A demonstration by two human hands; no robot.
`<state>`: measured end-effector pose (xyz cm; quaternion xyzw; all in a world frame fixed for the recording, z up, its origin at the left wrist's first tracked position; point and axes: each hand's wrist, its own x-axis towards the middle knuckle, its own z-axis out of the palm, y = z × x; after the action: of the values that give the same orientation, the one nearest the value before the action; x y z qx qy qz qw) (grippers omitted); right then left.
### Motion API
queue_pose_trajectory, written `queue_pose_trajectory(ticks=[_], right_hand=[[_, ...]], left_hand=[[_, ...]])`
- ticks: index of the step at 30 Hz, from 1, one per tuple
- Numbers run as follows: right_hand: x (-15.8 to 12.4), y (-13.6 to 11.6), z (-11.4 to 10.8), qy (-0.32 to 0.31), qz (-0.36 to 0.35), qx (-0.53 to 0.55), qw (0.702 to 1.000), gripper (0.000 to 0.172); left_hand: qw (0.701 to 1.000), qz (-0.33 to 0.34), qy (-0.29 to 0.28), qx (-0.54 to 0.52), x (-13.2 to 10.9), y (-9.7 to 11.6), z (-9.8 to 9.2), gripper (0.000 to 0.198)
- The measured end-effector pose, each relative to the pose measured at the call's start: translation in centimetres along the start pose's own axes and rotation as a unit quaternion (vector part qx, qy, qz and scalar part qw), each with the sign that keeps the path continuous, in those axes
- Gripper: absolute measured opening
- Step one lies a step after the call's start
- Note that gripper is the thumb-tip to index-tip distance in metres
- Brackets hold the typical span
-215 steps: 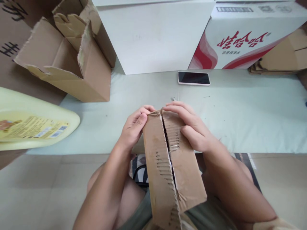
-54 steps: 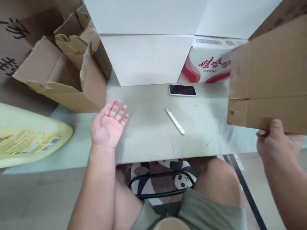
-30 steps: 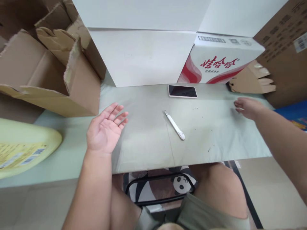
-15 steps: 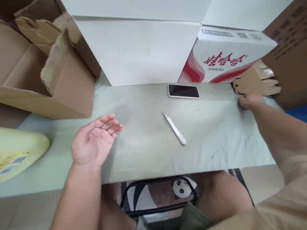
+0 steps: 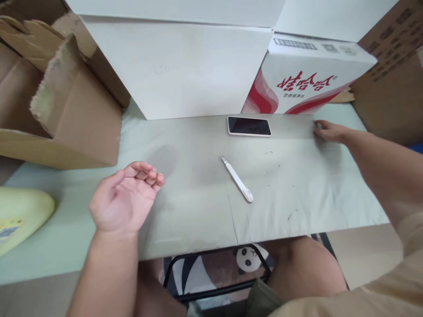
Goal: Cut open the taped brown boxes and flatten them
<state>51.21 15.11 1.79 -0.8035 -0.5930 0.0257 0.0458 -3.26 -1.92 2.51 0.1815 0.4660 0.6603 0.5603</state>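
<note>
My left hand (image 5: 124, 200) hovers palm up over the left part of the table, fingers loosely bent and nothing in it. Over at the right, my right hand (image 5: 328, 131) is low at the tabletop in front of the red and white box (image 5: 299, 81). Its thumb and a finger are a little apart, with no object visible between them; the other fingers are hidden. Between the hands lies a slim white craft knife (image 5: 237, 179), slanted on the cloth. A phone (image 5: 249, 126) with a dark screen lies behind it.
A large white box (image 5: 194, 72) stands at the back. Open cardboard boxes (image 5: 89, 105) are at the left, near a pale yellow bottle (image 5: 26, 215). A brown carton (image 5: 391, 94) is at the right; a tan cardboard piece (image 5: 345, 95) shows beside it. Pale green cloth (image 5: 191, 211) covers the table.
My right hand has moved left, and its thumb and finger now show apart. The tan cardboard piece has gone back, mostly behind the printed box. My left hand has barely moved; the view shifted slightly.
</note>
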Motion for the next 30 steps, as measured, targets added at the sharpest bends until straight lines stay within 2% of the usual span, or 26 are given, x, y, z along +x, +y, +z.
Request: queue_pose_trajectory(ticks=[3, 5, 9, 11, 12, 13, 16, 18, 20, 23, 25, 26, 28, 29, 30], right_hand=[[-1.9, -2.7, -1.6, -0.103, -0.017, -0.058, 0.993, 0.025], [-3.5, -5.5, -2.8, -0.164, -0.048, -0.088, 0.981, 0.02], [-7.8, -13.8, -4.5, -0.246, -0.159, -0.107, 0.95, 0.015], [-10.9, -19.3, -5.1, -0.248, -0.234, -0.093, 0.935, 0.016], [-12.7, -22.3, -5.3, -0.239, -0.283, -0.081, 0.925, 0.022], [-14.6, -25.4, -5.5, -0.199, -0.36, -0.058, 0.91, 0.029], [-20.4, -34.4, -5.8, -0.118, -0.544, 0.086, 0.826, 0.036], [-23.6, -39.4, -5.8, -0.105, -0.598, 0.17, 0.776, 0.038], [-25.7, -43.2, -5.7, -0.102, -0.6, 0.205, 0.767, 0.041], [-26.5, -46.5, -4.8, -0.113, -0.576, 0.185, 0.788, 0.041], [-25.9, -47.3, -3.8, -0.116, -0.569, 0.176, 0.795, 0.039], [-25.5, -47.2, -3.2, -0.111, -0.566, 0.188, 0.795, 0.039], [-24.7, -45.8, -2.4, -0.092, -0.558, 0.247, 0.787, 0.039], [-24.4, -44.5, -2.2, -0.078, -0.552, 0.285, 0.78, 0.038], [-24.3, -42.9, -2.3, -0.062, -0.546, 0.321, 0.772, 0.035]], left_hand=[[1.0, 0.029, -0.003, -0.004, -0.3, 0.3, -0.7, 0.029], [0.997, 0.074, 0.015, 0.013, -0.3, 0.4, -1.3, 0.026], [0.98, 0.176, 0.09, 0.029, -0.3, 0.8, -2.7, 0.023], [0.972, 0.202, 0.115, 0.016, -0.2, 1.1, -3.2, 0.021], [0.97, 0.212, 0.122, 0.009, -0.2, 1.2, -3.4, 0.022], [0.967, 0.219, 0.127, 0.003, -0.2, 1.3, -3.5, 0.022], [0.963, 0.231, 0.138, -0.011, -0.3, 1.6, -3.8, 0.024], [0.963, 0.232, 0.135, -0.023, -0.4, 1.7, -3.9, 0.024], [0.964, 0.233, 0.118, -0.039, -0.5, 1.8, -3.8, 0.023], [0.968, 0.233, 0.083, -0.036, -0.9, 2.0, -3.9, 0.028], [0.965, 0.251, 0.077, -0.009, -1.0, 2.2, -4.2, 0.032], [0.958, 0.271, 0.093, 0.012, -1.0, 2.2, -4.6, 0.032], [0.926, 0.327, 0.182, 0.058, -0.9, 2.3, -5.7, 0.025], [0.902, 0.352, 0.239, 0.077, -0.7, 2.3, -6.5, 0.021], [0.89, 0.362, 0.261, 0.097, -0.5, 2.2, -7.3, 0.017]])
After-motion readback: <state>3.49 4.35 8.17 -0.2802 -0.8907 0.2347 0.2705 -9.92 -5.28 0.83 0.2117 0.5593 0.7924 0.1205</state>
